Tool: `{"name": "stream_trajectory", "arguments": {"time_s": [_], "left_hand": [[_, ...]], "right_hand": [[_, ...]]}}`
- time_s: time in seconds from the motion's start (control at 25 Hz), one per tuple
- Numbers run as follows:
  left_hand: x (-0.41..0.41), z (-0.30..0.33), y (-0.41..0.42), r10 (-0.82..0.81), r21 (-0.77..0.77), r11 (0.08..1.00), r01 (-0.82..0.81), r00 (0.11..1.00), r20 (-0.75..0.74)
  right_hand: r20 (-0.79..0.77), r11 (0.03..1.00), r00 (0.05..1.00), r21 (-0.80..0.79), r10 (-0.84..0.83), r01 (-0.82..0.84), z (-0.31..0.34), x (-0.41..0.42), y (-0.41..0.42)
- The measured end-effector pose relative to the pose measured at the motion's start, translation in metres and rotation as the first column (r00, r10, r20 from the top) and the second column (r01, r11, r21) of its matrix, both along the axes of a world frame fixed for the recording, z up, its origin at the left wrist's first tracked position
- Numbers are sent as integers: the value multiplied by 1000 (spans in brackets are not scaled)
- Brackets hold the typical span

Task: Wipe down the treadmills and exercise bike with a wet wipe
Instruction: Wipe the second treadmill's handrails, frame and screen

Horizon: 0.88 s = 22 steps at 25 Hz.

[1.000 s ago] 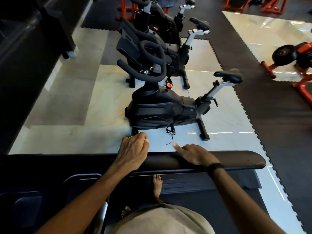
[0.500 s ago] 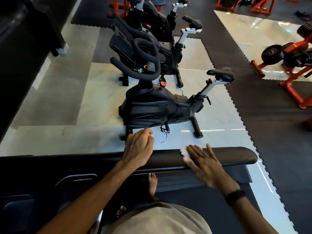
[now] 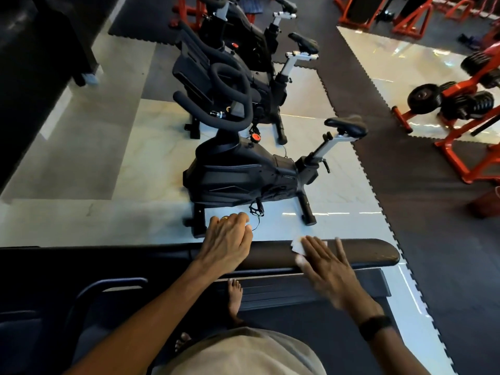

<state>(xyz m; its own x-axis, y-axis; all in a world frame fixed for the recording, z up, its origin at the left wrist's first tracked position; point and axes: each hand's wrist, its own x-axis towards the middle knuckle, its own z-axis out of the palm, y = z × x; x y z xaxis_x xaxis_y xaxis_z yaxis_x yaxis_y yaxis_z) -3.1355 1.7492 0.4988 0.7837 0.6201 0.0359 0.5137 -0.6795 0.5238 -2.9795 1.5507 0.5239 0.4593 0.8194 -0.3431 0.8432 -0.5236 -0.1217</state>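
While the left hand (image 3: 226,243) grips the left-right running handrail (image 3: 365,251), the flat, released right hand (image 3: 328,262) presses the wipe (image 3: 297,245).

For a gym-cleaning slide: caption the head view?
Right hand presses a wipe flat on the treadmill rail; left hand grips it, bike beyond.

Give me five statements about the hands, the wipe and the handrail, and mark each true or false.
1. The right hand presses a white wipe flat on the handrail. True.
2. The left hand holds the wipe. False: it grips the handrail, no wipe visible in it.
3. A dark band sits on the right wrist. True.
4. The nearest exercise bike has a red saddle. False: it is black.
5. The person wears shoes. False: a bare foot shows.
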Motion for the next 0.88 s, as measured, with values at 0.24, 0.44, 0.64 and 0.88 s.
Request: {"name": "stream_trajectory", "arguments": {"time_s": [0.24, 0.44, 0.64, 0.88], "left_hand": [[-3, -2, 1, -14, 34, 999, 15, 999, -41], [1, -5, 2, -23, 42, 999, 25, 998, -52], [-1, -9, 3, 0, 40, 999, 3, 998, -62], [-4, -9, -4, -2, 83, 996, 17, 986, -168]], "right_hand": [[-3, 973, 988, 173, 156, -153, 2, -62, -17], [49, 968, 981, 174, -190, 179, -10, -8, -25], [-6, 989, 996, 120, -84, 85, -3, -40, 34], [56, 992, 998, 121, 13, -19, 2, -39, -40]]}}
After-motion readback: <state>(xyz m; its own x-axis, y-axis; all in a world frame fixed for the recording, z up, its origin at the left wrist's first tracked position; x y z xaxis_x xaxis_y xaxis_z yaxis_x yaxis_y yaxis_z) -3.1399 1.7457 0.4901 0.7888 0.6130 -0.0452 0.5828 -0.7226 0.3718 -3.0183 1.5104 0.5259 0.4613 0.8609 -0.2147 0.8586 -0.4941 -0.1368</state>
